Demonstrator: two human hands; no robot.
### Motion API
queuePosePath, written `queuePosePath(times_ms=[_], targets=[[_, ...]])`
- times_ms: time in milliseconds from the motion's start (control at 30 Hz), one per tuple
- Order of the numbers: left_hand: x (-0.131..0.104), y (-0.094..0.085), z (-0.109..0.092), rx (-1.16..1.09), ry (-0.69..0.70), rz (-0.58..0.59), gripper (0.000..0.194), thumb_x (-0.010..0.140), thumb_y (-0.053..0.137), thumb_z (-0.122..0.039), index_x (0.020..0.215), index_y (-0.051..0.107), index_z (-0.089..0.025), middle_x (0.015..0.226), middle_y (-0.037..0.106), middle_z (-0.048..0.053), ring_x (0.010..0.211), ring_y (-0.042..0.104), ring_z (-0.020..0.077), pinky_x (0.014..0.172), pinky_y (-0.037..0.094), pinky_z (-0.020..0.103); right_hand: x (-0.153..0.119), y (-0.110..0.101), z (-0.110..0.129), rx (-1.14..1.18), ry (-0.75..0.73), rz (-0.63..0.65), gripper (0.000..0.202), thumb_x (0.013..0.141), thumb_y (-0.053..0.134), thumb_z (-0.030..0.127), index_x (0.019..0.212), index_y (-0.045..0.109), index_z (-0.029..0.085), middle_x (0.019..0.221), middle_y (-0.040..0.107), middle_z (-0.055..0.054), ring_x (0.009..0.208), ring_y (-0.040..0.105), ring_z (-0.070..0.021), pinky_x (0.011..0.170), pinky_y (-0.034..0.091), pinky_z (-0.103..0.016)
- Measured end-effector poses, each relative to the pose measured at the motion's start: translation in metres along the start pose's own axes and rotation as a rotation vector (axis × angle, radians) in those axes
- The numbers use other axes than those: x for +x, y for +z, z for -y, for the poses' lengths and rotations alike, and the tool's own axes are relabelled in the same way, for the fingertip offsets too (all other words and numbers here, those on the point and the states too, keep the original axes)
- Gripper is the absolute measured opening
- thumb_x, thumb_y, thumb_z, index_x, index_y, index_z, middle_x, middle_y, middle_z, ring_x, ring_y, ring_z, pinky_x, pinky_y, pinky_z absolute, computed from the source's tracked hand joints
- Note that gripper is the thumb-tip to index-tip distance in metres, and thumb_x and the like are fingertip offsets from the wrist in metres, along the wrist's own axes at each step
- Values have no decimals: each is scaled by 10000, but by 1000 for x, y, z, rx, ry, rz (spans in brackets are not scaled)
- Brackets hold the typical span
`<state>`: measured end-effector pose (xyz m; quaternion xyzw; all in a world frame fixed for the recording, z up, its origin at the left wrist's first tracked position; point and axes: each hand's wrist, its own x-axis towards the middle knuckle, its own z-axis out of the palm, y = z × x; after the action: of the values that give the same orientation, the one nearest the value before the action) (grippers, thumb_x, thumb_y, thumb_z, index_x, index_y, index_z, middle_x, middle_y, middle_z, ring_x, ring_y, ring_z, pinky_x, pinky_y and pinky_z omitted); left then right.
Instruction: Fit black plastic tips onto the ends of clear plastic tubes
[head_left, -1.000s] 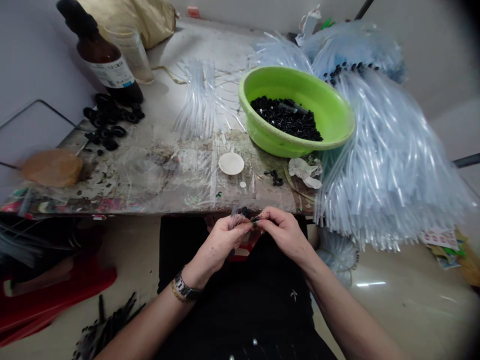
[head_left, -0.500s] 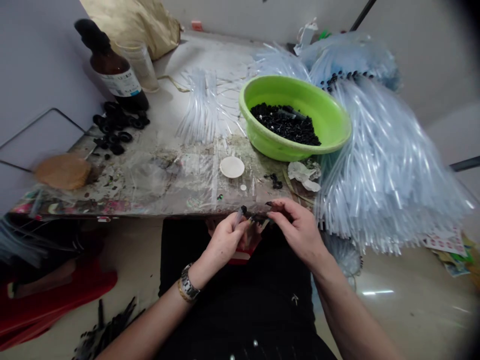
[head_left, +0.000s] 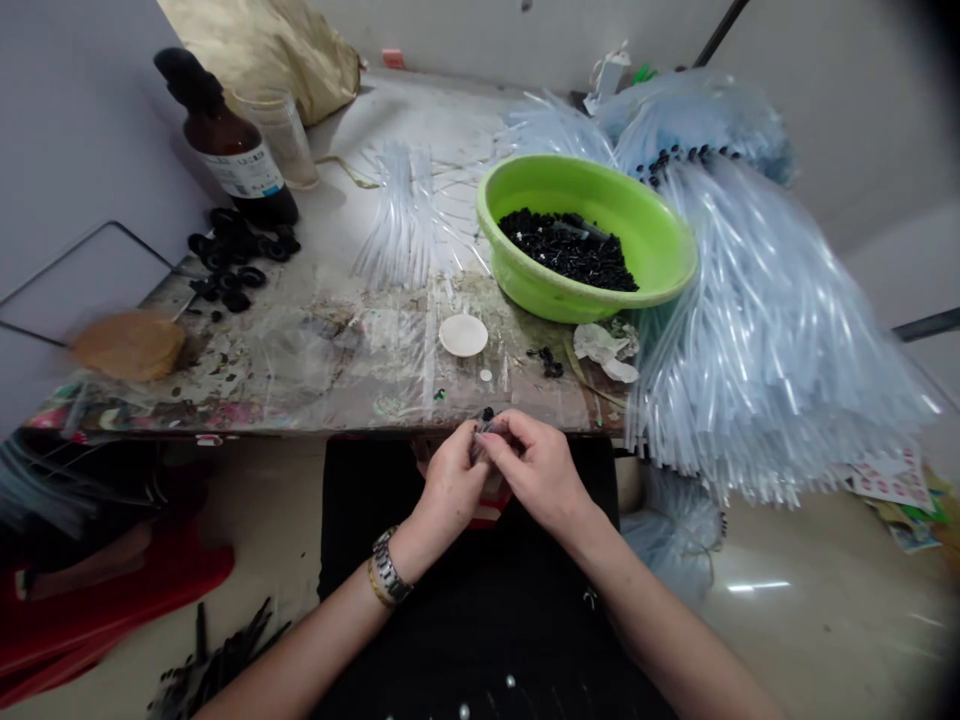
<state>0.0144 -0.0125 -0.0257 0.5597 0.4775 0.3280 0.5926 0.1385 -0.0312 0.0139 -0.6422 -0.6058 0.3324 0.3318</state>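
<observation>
My left hand (head_left: pixel 452 482) is closed around a short clear plastic tube (head_left: pixel 480 440), which has a black piece (head_left: pixel 487 413) at its upper end. My right hand (head_left: pixel 541 468) meets it there, thumb and forefinger pinched against the tube's side just under the black end. What those right fingertips hold is too small and too covered to make out. Both hands are over my lap, just off the table's front edge. A shallow white dish (head_left: pixel 463 336) and a few small black bits (head_left: pixel 546 362) lie on the table beyond them.
A green basin (head_left: pixel 525 280) holds many small black parts. Right of it spreads a large heap of clear tubes (head_left: pixel 780 330); a smaller bundle (head_left: pixel 401 220) lies mid-table. At left are a brown bottle (head_left: pixel 232 150), black rings (head_left: pixel 232 280) and a round wooden block (head_left: pixel 127 345).
My right hand has moved left, from holding a small black piece apart to touching the tube in my left hand. The left hand has stayed nearly in place.
</observation>
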Motion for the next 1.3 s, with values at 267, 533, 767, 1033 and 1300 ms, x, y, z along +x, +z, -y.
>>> queuePosePath(times_ms=[267,533,767,1033,1300], targets=[[-1,-7,-11,-469,-202,196,233,694,732,-196,799,527,-161,699,515,-50,613,463,77,574,376,186,4,-7,-17,318,119,60,141,833,547,293,755,574,178,653,544,27,609,508,-112,594,403,-226],[-5,-12,-5,-657,-293,347,226,780,681,-292,886,527,-165,658,574,-30,481,486,59,473,392,185,4,-12,-20,439,163,112,126,822,568,295,793,592,175,666,543,37,598,492,-98,593,401,-220],[-6,-6,-8,-435,-305,235,227,769,667,-302,874,506,-180,574,566,-64,407,501,58,412,401,166,2,-13,-21,327,118,121,94,824,549,239,808,612,171,729,611,9,688,562,-130,681,442,-255],[-7,-5,-3,-397,-283,284,229,800,640,-317,903,487,-182,551,578,-67,401,525,68,402,415,160,4,-17,-22,355,112,177,90,813,563,231,820,625,166,752,630,8,703,567,-124,701,442,-251],[-7,-9,2,-657,-369,423,278,762,696,-338,858,497,-169,699,665,15,458,598,94,426,451,171,5,-15,-19,481,236,231,133,790,577,310,790,562,178,620,546,45,520,497,-96,553,407,-234]])
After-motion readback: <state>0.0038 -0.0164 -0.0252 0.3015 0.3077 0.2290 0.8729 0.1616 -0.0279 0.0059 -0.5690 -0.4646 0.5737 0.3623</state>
